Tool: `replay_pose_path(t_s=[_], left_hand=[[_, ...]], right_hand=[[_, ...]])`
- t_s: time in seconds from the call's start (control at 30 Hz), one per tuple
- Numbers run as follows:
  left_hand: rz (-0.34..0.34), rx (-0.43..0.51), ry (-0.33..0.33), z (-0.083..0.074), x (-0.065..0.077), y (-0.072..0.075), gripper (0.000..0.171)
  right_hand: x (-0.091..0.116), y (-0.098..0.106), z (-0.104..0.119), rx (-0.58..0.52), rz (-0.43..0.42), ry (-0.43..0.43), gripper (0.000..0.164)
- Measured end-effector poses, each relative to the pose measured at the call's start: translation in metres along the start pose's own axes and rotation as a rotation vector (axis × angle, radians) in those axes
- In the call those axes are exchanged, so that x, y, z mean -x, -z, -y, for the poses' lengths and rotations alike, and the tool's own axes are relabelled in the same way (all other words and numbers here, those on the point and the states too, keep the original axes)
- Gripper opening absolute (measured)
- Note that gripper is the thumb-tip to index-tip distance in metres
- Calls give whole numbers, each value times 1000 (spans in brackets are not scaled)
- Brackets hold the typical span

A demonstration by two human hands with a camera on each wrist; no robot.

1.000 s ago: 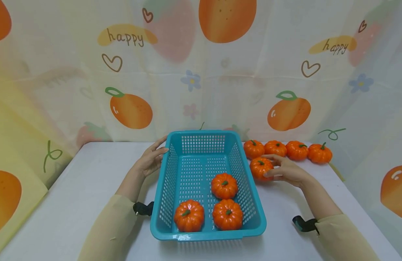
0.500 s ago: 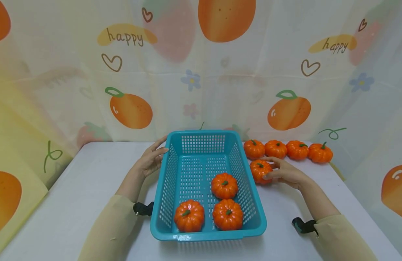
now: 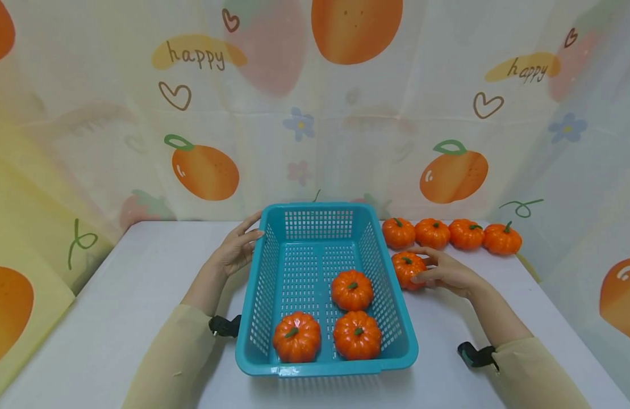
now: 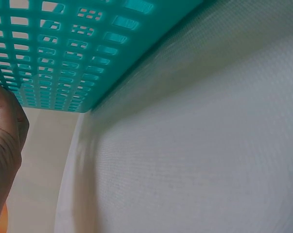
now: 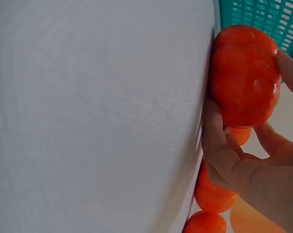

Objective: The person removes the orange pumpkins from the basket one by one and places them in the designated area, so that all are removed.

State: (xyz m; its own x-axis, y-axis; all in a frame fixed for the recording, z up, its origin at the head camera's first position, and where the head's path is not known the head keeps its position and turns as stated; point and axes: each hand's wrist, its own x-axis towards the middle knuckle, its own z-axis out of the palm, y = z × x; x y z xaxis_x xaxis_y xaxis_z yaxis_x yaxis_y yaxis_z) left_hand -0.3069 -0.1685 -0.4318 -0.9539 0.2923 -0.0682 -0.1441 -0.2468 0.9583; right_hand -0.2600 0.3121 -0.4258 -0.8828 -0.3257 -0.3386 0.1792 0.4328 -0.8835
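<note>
A teal plastic basket (image 3: 315,369) with perforated walls stands on the table. Three orange toy pumpkins with green stems lie inside: one front left (image 3: 296,338), one front right (image 3: 357,336), another behind it (image 3: 351,291). At the basket's left side my left hand (image 3: 235,250) holds the rim; some of its fingers are hidden behind the wall. Just outside the right wall, a toy pumpkin (image 3: 408,271) sits on the table. My right hand (image 3: 450,271) grips it, with thumb and fingers round its sides; the right wrist view shows the thumb touching its skin (image 5: 246,77).
Several more toy pumpkins (image 3: 465,234) form a row behind my right hand, along the table's back edge. A fruit-patterned cloth (image 3: 325,142) hangs behind the white table (image 3: 156,272). Each wrist wears a black camera mount.
My right hand and the toy pumpkin in it have shifted slightly towards me, away from the back row. The left hand and the basket have stayed in place.
</note>
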Motion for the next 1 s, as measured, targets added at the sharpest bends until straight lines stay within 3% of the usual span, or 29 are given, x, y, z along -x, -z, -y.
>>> replay_pose_path(t_s=[0.5,0.77,1.0], left_hand=[[-4,8,14,-1,0,-1,63],[1,11,5,-2,0,0,62],[7,22,12,-1,0,0,63]], right_hand=[[4,1,4,14,-23,2,82],[13,6,19,103,-109,51,79],[19,10,38,106,-203,99,77]])
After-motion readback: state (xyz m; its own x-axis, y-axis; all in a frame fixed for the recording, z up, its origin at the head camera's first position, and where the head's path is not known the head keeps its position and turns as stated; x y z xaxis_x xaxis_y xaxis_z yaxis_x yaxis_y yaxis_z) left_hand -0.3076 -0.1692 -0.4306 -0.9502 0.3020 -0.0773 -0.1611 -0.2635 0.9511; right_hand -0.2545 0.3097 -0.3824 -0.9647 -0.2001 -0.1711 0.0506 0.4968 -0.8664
